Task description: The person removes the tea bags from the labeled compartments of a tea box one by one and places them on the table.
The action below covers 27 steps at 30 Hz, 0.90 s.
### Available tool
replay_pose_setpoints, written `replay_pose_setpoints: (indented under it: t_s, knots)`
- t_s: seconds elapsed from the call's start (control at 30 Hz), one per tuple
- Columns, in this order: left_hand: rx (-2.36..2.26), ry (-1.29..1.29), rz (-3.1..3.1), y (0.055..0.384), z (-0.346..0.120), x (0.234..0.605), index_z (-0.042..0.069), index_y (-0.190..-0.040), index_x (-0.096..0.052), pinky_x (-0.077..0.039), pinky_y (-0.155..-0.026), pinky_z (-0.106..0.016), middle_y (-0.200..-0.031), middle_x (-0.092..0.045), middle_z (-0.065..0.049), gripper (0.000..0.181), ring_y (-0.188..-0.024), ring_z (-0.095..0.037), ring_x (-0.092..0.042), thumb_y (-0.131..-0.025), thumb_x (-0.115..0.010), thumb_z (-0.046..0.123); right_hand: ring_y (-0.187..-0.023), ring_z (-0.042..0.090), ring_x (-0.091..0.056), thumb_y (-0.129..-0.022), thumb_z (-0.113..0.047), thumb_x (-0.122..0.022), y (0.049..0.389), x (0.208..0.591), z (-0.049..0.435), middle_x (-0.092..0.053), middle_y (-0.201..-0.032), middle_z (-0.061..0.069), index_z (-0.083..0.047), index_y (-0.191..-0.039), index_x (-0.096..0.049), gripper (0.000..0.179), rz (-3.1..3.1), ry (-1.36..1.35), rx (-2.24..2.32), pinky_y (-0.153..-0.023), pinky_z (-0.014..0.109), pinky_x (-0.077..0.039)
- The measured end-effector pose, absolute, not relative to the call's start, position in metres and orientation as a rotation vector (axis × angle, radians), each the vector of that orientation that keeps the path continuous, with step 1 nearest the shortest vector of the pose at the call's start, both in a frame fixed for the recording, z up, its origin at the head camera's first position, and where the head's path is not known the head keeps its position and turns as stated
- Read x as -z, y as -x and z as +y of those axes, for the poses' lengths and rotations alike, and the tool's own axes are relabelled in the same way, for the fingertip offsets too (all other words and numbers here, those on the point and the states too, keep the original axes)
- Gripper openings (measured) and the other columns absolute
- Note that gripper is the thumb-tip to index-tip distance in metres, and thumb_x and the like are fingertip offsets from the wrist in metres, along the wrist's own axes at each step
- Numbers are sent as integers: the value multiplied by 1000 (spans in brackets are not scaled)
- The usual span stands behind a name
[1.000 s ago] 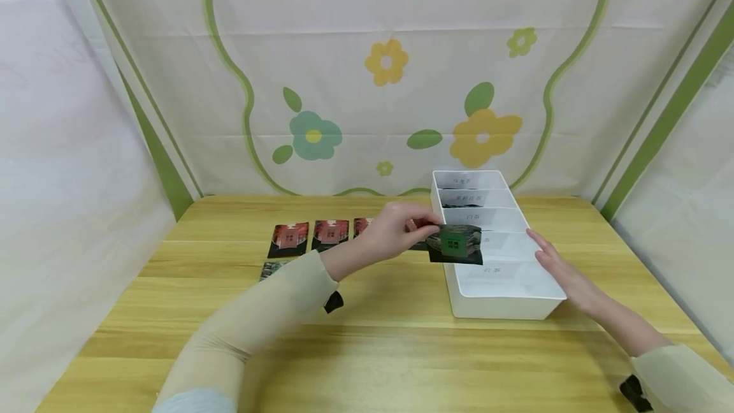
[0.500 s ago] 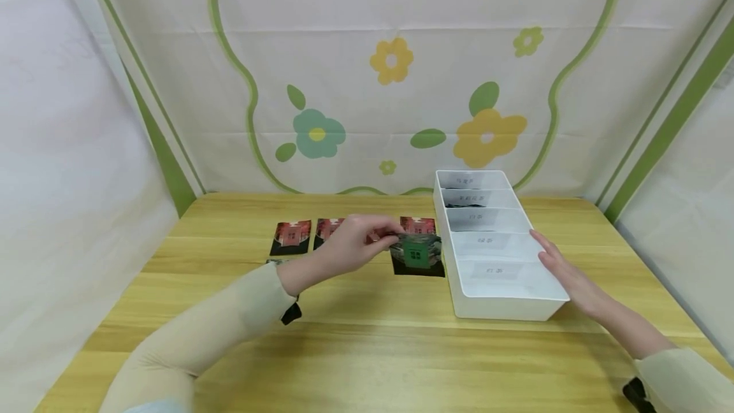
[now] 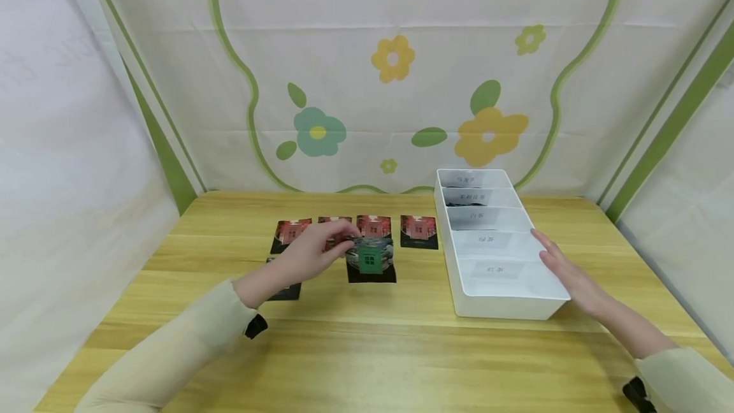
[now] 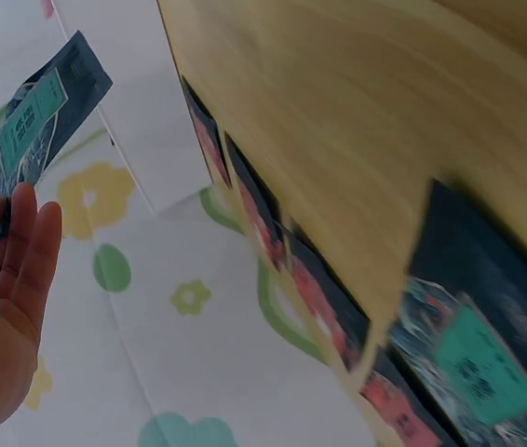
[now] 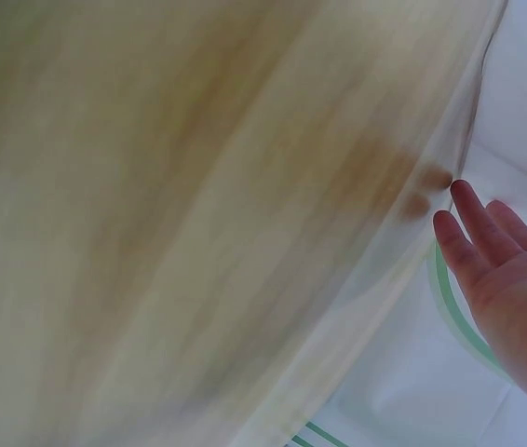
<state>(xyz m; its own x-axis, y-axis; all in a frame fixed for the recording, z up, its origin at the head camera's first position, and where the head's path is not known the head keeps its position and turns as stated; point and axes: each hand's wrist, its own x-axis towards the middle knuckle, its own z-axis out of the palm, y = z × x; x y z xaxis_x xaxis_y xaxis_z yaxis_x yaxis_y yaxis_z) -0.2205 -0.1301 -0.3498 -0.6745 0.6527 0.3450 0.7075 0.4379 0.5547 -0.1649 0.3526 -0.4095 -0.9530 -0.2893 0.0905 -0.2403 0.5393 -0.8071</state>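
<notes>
Packet [image 3: 371, 261], green-labelled, above the counter [image 3: 367, 349] and just right of the left hand [image 3: 306, 252], which pinches its edge; right hand [image 3: 570, 276], fingers extended, farther off at the white box's [image 3: 507, 308] right side.

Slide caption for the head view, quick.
Left hand pinches a green-labelled packet near red-labelled packets; right hand touches the white divided box.

- held sachet [image 3: 369, 263]: thin film-like wrap, slightly crinkled
- box [image 3: 504, 308]: smooth plastic, soft sheen
- table [image 3: 367, 355]: wood-grain, smooth, mildly glossy
- backdrop [image 3: 344, 81]: creased cloth, matt
- sleeve [image 3: 172, 346]: matt cloth
</notes>
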Motion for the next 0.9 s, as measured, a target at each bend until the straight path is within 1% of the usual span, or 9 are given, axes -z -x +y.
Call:
replay_pose_setpoints:
  t_s: [0.13,0.23,0.47,0.57,0.7,0.8,0.9]
  knots:
    - [1068,1211,-2627,223,-148,358,12,-115,-63,-51,-66,-27,-100,-66,2,19,-79,-10,-61,-97,-60,7,-134,61,0,-108,-25,-22,165,409,352,4,-157,28,-14,-157,-2,54,2715,467,1401,-90,82,-3]
    - [1074,1209,-2643,224,-159,365,12,-115,-63,-52,-65,-27,-99,-66,1,20,-76,-10,-62,-96,-60,5,-134,61,1,-108,-25,-22,166,409,353,4,-157,27,-14,-157,-2,55,2713,467,1402,-90,82,-3]
    - [1098,1174,-2747,229,-174,378,12,-113,-61,-52,-63,-28,-106,-66,-4,19,-77,-13,-63,-97,-59,4,-134,62,1,-108,-26,-21,166,410,355,4,-157,27,-16,-157,-1,54,2715,457,1389,-88,83,-3]
    - [1064,1160,-2779,233,-178,384,13,-112,-61,-49,-57,-28,-98,-66,-2,17,-70,-13,-59,-97,-60,4,-134,62,1,-108,-26,-21,166,410,355,4,-157,27,-16,-157,-1,54,2718,460,1386,-88,83,-3]
    - [958,1141,-2834,240,-181,390,14,-110,-63,-45,-53,-28,-86,-63,3,15,-62,-8,-53,-96,-62,7,-134,61,1,-108,-25,-21,166,410,355,4,-157,27,-15,-157,-2,54,2721,468,1387,-89,82,-3]
    - [869,1118,-2875,246,-183,396,14,-108,-64,-45,-53,-27,-82,-61,7,14,-58,-5,-50,-95,-63,9,-134,61,1,-108,-25,-21,166,411,354,4,-157,27,-15,-157,-2,54,2717,472,1393,-89,82,-3]
    - [806,1091,-2906,250,-184,400,14,-107,-64,-43,-52,-27,-80,-60,8,13,-55,-5,-48,-95,-64,10,-135,60,1,-108,-25,-21,166,411,354,4,-157,27,-15,-157,-2,54,2709,476,1403,-90,82,-3]
